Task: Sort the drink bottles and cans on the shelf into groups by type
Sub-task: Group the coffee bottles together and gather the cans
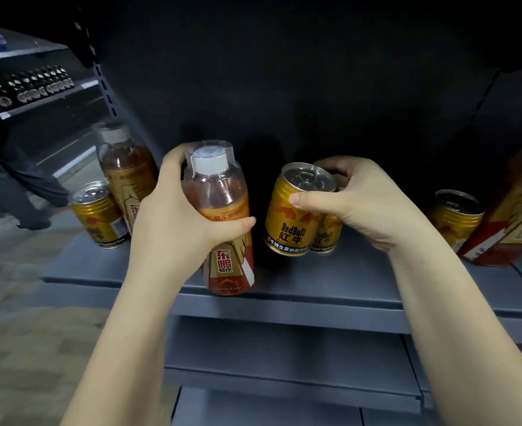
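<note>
- The left hand (173, 222) wraps its fingers and thumb round a plastic bottle (221, 222) of amber drink with a white cap, held at the front edge of the grey shelf (346, 281).
- The right hand (358, 201) grips a gold Red Bull can (293, 216) from above, thumb across its front; a second gold can (326, 238) stands touching it, behind and to the right.
- At the shelf's left end stand another amber bottle (124, 173) and a gold can (98, 213) just in front of it.
- At the right end, one more can (453, 216) sits beside a tilted bottle (518, 210).
- Further shelves (35, 87) with dark bottles show far left.
</note>
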